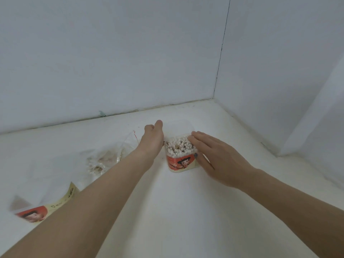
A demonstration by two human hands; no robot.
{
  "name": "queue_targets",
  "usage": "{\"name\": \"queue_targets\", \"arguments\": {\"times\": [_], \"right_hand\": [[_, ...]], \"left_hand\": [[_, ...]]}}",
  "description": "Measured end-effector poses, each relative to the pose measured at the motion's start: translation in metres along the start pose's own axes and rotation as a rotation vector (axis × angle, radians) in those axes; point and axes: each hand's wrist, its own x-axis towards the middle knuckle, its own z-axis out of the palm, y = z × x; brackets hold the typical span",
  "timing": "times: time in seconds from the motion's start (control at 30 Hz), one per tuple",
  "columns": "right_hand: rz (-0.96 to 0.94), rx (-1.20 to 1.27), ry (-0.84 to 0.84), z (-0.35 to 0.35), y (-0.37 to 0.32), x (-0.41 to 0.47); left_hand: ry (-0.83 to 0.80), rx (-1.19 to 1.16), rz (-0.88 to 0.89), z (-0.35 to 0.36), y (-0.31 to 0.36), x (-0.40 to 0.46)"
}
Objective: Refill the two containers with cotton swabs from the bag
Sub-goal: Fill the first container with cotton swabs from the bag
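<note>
Container (pixel 181 157) packed w/ white swabs, red label, right hand (pixel 214 157) flat, left hand (pixel 153 137) unclear.

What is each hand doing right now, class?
Left hand: on the far left side of the filled container; fingers hidden, so its grip cannot be told.
Right hand: open, straight fingers resting on the cotton swabs.

Container (pixel 181 161): clear smooth plastic, glossy printed paper label. Cotton swabs (pixel 176 146): matt white fluffy tips. Bag (pixel 104 157): thin transparent crinkled plastic film, shiny. Counter (pixel 186 211): white, matt, smooth. Walls (pixel 111 53): matt painted finish.
</note>
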Motion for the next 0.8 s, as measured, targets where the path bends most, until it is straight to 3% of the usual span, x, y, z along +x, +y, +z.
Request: {"name": "queue_targets", "arguments": {"times": [0.2,0.33,0.53,0.63,0.8], "right_hand": [[0.07,0.13,0.012,0.01,-0.006,-0.001],[0.185,0.346,0.016,-0.005,-0.009,0.004],[0.726,0.994,0.394,-0.02,-0.015,0.02],[0.761,1.102,0.291,-0.03,-0.015,0.027],[0.699,0.987,0.131,-0.031,-0.025,0.024]], "left_hand": [[0.043,-0.304,0.074,-0.002,0.019,-0.008],[0.024,-0.245,0.18,-0.006,0.024,-0.017],[-0.01,-0.031,0.368,-0.008,0.019,-0.037],[-0.04,0.111,0.428,-0.009,0.017,-0.048],[-0.098,0.269,0.568,-0.008,0.001,-0.056]]}}
